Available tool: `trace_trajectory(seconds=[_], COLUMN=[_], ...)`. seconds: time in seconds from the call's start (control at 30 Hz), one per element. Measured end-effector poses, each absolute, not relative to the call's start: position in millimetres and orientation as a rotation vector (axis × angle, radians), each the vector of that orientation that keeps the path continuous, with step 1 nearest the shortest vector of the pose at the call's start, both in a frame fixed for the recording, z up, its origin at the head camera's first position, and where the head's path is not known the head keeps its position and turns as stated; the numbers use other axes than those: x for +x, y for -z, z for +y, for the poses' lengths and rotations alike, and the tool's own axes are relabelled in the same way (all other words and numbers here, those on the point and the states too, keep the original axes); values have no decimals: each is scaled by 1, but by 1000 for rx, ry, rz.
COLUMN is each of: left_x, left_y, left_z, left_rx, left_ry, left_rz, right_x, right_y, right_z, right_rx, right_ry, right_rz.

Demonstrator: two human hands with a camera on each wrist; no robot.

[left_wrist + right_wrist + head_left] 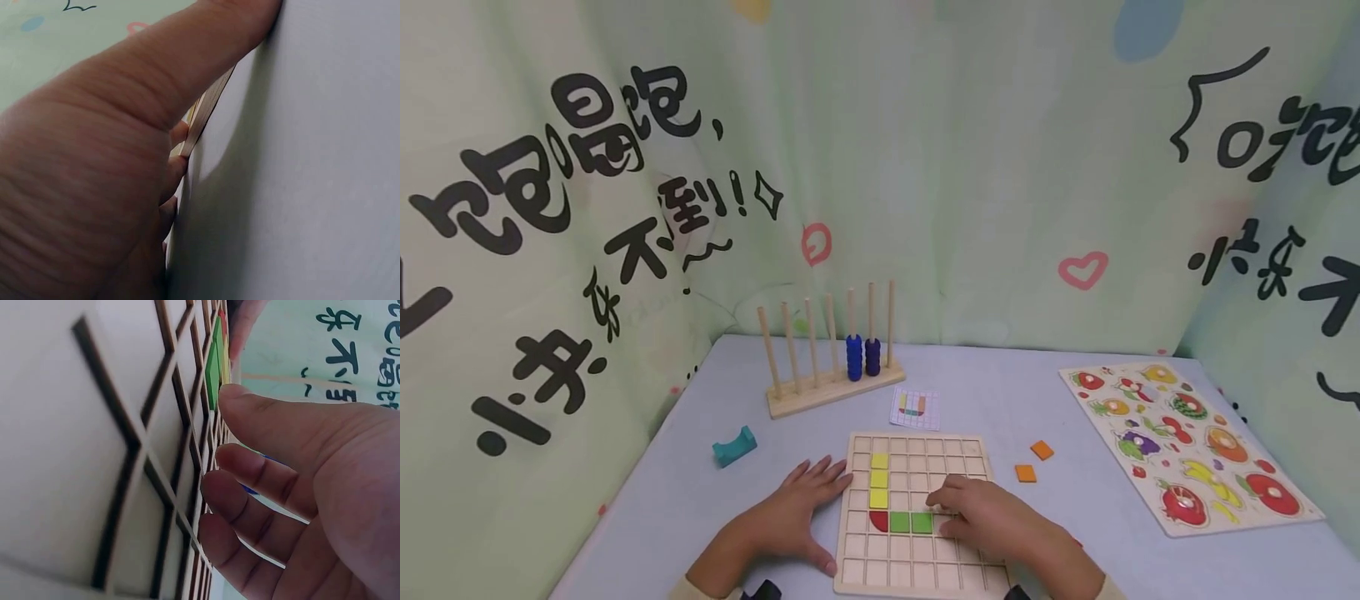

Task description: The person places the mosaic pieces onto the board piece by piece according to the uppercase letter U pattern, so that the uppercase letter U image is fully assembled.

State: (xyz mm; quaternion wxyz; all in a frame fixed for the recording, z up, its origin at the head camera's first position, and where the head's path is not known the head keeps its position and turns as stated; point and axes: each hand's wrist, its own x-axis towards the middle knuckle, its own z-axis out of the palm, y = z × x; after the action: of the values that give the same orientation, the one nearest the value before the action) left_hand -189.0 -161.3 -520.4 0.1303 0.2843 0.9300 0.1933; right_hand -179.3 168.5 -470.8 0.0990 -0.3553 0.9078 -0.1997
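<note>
A wooden grid board [898, 573] lies in the middle of the table. On it, three yellow square tiles [879, 479] form a column above a red quarter-round tile [879, 521], with two green square tiles [910, 522] in a row to its right. My left hand [801, 517] rests spread along the board's left edge, thumb near the lower corner. My right hand [988, 517] hovers low over the board, its thumb tip close by the right-hand green tile. Its fingers [234, 494] are loosely bent and apart from the thumb, with nothing visible between them.
Behind the board lies a small pattern card [915, 409]. A wooden peg stand [835, 387] carries blue beads on two pegs. Two orange tiles [1026, 473] lie to the right, a teal block [734, 447] to the left. A fruit puzzle board [1157, 433] lies at far right.
</note>
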Motion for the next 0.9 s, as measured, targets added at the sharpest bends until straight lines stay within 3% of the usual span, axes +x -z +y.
trace_trajectory(seconds=[0.67, 0.9], left_x=[-191, -191], left_y=[516, 517], left_z=[-161, -161], left_rx=[805, 807], left_ry=[-573, -578], left_rz=[2686, 2683], right_x=[-181, -178], right_y=[459, 458], right_z=[243, 273], right_rx=[-909, -698], right_ry=[583, 505], right_rz=[2712, 2724])
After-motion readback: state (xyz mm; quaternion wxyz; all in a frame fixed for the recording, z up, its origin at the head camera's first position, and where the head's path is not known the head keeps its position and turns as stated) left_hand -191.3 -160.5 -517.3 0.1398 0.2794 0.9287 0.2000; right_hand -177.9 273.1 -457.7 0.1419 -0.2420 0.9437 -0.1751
